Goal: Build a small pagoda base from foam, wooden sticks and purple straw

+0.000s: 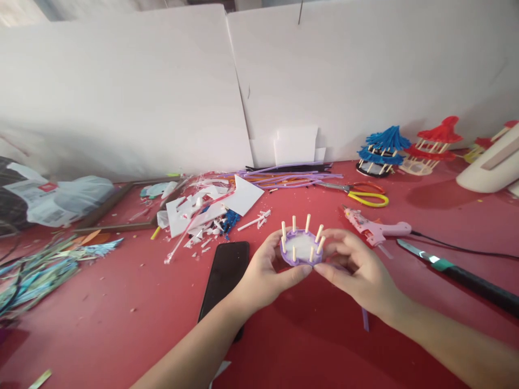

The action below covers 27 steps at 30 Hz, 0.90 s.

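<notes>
Both my hands hold a small round purple base (300, 249) with a white middle and several short cream pegs standing up around its rim. My left hand (265, 275) grips its left and near edge, thumb pointing right under it. My right hand (357, 270) grips its right edge, with the fingers curled round it. The piece is held a little above the red table (121, 302).
A black phone (225, 281) lies left of my left wrist. A pink glue gun (375, 228), yellow-handled scissors (363, 194) and a knife (458, 275) lie to the right. Blue (381, 152) and red (433, 145) pagoda models stand at the back. Paper scraps (206, 210) and purple straws (292, 178) lie behind.
</notes>
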Each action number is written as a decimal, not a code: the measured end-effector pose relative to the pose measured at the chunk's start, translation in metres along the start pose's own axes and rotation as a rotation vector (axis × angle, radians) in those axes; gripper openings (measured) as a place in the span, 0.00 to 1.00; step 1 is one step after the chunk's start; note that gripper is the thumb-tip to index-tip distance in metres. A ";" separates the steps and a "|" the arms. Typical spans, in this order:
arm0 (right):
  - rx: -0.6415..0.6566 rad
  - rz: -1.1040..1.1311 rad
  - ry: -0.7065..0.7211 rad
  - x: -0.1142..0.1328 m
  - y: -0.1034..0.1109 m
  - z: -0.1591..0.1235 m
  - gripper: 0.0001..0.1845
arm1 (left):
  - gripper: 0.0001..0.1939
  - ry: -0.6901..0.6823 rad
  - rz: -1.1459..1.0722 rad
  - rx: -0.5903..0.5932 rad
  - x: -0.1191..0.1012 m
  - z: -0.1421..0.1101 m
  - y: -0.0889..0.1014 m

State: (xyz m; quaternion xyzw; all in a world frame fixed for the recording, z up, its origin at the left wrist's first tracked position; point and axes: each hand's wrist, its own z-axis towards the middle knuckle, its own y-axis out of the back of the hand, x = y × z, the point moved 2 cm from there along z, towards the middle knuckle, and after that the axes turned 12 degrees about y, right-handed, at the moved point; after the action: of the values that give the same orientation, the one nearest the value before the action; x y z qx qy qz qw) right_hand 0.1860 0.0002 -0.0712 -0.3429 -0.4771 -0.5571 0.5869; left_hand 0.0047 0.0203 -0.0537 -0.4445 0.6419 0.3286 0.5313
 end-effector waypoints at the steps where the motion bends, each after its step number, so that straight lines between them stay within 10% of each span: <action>1: -0.025 -0.034 0.008 0.001 0.000 0.000 0.20 | 0.26 -0.012 -0.001 -0.021 0.001 0.000 0.001; 9: -0.046 -0.427 0.258 0.014 0.001 -0.002 0.04 | 0.30 -0.012 0.032 -0.083 0.008 0.001 0.003; 27: 0.151 -0.313 0.227 0.013 -0.011 -0.010 0.06 | 0.30 0.020 -0.068 -0.120 0.007 0.003 0.004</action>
State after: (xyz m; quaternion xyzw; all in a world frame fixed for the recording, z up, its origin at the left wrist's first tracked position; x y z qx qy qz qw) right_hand 0.1762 -0.0145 -0.0634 -0.1545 -0.4956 -0.6394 0.5672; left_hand 0.0017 0.0234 -0.0613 -0.5006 0.6109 0.3439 0.5079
